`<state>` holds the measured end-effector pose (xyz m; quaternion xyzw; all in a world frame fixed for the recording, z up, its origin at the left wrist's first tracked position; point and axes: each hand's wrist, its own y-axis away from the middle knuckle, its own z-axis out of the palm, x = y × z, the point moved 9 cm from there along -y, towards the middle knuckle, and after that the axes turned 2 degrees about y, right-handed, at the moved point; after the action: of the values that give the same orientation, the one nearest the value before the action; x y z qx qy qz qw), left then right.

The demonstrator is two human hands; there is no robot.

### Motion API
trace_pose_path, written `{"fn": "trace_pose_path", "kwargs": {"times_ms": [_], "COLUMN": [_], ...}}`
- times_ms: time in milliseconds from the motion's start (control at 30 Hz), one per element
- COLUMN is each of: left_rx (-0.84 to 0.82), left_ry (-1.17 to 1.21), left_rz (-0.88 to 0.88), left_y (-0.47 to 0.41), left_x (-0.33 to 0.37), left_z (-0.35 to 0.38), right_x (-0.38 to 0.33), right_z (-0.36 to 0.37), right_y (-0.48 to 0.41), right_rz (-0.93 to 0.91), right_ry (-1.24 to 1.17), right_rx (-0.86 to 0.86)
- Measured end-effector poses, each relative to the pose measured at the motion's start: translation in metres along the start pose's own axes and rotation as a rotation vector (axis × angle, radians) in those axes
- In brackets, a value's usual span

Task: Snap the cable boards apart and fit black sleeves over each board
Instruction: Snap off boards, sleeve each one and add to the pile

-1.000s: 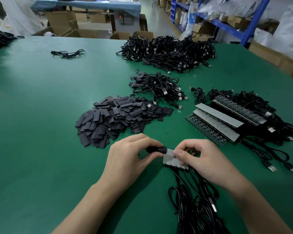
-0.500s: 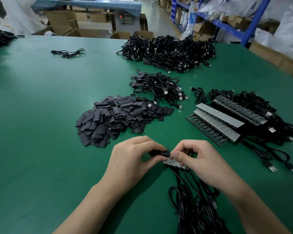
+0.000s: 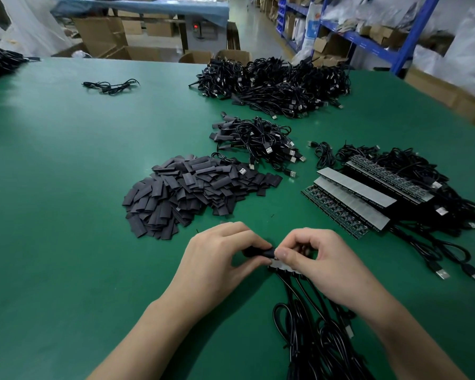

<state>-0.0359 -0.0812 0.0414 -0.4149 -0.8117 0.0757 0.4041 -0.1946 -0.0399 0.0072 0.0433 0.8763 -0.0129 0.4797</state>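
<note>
Low in the middle of the green table [image 3: 66, 215], my left hand [image 3: 217, 259] pinches a black sleeve [image 3: 259, 253] between thumb and fingers. My right hand [image 3: 321, 259] grips the row of joined cable boards [image 3: 281, 267], whose pale edge shows under its fingers. The sleeve sits over the leftmost board end, and my thumbs meet there. Black cables [image 3: 313, 338] trail from the boards toward me. A heap of loose black sleeves [image 3: 192, 190] lies just beyond my left hand.
Strips of unsnapped boards with cables [image 3: 351, 196] lie at the right. A small pile of sleeved cables [image 3: 255, 141] sits behind the sleeve heap, a large cable pile [image 3: 274, 83] farther back. One loose cable [image 3: 110, 85] lies far left. Cartons and shelves stand beyond the table.
The sleeve has slid right over the board end, so the pale board part that showed between my hands is now covered. My hands have closed together.
</note>
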Motion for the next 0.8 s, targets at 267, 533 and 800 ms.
{"fn": "trace_pose_path", "kwargs": {"times_ms": [267,533,800], "left_rx": [0.063,0.133,0.115], "left_ry": [0.282,0.246,0.334], "left_rz": [-0.172,-0.140,-0.209], "left_y": [0.001,0.000,0.001], "left_x": [-0.017,-0.014,-0.019], "left_z": [0.003,-0.006,-0.005], "right_x": [-0.017,-0.029,-0.047], "right_z": [-0.015,-0.015,-0.014], "right_y": [0.004,0.007,0.013], "right_rz": [-0.078,-0.211,-0.450], "right_ry": [0.059,0.156,0.377], "right_rx": [0.148,0.160,0.280]}}
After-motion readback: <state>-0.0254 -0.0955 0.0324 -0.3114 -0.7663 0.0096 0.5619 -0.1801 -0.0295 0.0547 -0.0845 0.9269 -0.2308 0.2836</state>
